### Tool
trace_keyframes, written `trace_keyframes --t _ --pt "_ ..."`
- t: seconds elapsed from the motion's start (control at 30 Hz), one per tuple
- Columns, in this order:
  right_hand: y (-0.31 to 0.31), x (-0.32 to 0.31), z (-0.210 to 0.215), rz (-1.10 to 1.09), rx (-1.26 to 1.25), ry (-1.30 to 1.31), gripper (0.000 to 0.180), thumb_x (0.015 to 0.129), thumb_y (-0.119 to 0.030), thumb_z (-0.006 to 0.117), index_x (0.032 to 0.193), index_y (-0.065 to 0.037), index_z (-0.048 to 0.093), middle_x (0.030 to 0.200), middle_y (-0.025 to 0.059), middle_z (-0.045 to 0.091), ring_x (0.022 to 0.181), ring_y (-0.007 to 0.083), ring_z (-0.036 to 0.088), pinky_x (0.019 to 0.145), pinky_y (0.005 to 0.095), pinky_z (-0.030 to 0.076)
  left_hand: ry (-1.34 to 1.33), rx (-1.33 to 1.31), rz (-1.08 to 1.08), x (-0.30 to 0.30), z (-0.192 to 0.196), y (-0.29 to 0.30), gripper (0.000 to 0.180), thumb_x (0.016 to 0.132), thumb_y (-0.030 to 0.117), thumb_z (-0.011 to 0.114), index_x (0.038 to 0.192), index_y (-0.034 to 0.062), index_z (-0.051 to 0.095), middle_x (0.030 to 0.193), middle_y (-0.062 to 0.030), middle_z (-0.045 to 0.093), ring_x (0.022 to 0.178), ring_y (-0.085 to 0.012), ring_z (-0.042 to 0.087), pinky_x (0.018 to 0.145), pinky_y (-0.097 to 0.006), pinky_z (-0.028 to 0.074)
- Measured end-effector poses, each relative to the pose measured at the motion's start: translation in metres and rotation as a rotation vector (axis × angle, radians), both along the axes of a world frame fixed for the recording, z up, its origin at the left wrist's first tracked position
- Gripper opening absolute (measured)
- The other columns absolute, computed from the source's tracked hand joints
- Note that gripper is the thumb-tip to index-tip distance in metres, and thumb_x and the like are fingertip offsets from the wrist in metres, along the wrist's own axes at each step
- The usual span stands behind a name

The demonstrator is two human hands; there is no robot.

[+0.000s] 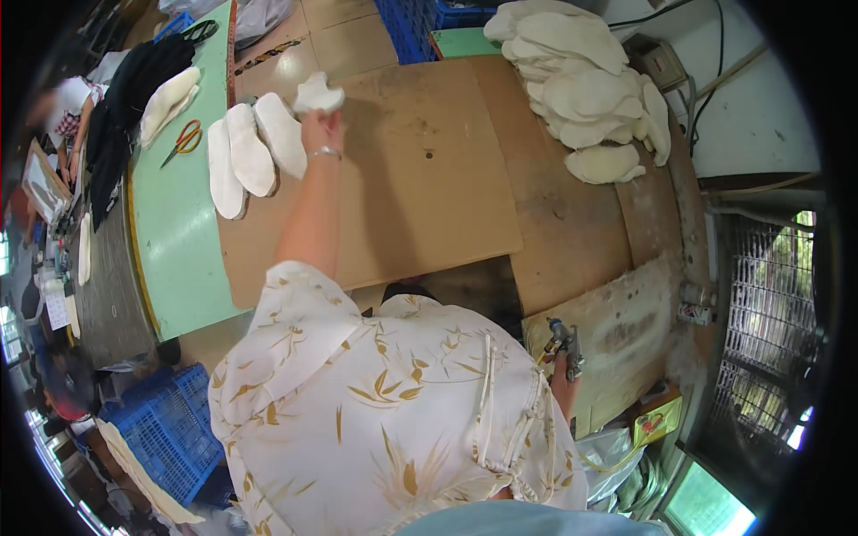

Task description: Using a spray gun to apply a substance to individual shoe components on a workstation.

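1. Right grip (564,367): closed round a metal spray-gun-like tool (560,332), beside the patterned shirt (393,393)
2. Brown cardboard (429,196) covers part of the green surface (179,214)
3. Three white sole-shaped pieces (250,152) side by side at cardboard's left edge; orange-handled scissors (181,147) to their left
4. Left grip (323,132): holding a white pad (316,93) by its near end, at cardboard's far left part; contact beneath unclear
5. Cream pieces (576,85) heaped at far right
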State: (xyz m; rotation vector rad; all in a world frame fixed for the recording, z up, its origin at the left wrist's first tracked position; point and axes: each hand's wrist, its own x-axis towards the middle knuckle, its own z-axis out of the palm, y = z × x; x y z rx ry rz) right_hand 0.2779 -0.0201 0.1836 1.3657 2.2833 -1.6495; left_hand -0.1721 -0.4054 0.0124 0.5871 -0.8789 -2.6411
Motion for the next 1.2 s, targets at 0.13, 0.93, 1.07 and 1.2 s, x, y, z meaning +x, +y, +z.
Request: trace_keyframes --t 0.13,0.93,1.07,1.2 --pt "-0.002 -0.001 0.007 0.016 -0.008 -0.001 0.018 0.091 -0.021 0.050 0.099 -0.005 0.055 0.078 0.0003 0.058 0.040 0.0024 0.033 0.036 0.0209 0.025 -0.246 0.011 0.012 0.057 -0.041 0.027 0.022 0.077 0.004 0.051 0.098 0.0041 0.049 0.094 -0.0056 0.055 0.085 -0.0186 0.056 0.077 -0.034 0.050" --pt "0.044 0.066 -0.015 -0.202 -0.082 0.028 0.027 0.088 -0.030 0.057 0.084 -0.004 0.063 0.054 -0.0050 0.046 0.041 0.0035 0.038 0.039 0.0219 0.029 -0.583 -0.461 -0.240 0.105 -0.042 0.094 0.028 0.083 0.021 0.058 0.104 0.0043 0.049 0.091 -0.0090 0.057 0.062 -0.0176 0.058 0.047 -0.025 0.049" --pt "0.061 0.096 -0.026 -0.191 -0.084 0.085 0.024 0.092 -0.025 0.050 0.099 -0.004 0.059 0.069 -0.0005 0.058 0.036 0.0018 0.036 0.032 0.0217 0.026 -0.232 -0.832 -0.712 0.113 -0.014 0.226 0.028 0.084 0.020 0.059 0.105 0.0030 0.054 0.087 -0.0062 0.059 0.066 -0.0137 0.059 0.055 -0.025 0.049" --pt "0.071 0.107 -0.022 -0.298 -0.076 0.121 0.025 0.092 -0.026 0.050 0.091 -0.004 0.062 0.060 -0.0012 0.055 0.035 0.0019 0.036 0.032 0.0220 0.025 -0.054 -1.083 -0.950 0.082 0.022 0.337 0.037 0.084 0.027 0.060 0.108 -0.0001 0.056 0.088 -0.0071 0.061 0.066 -0.0128 0.059 0.057 -0.024 0.049"
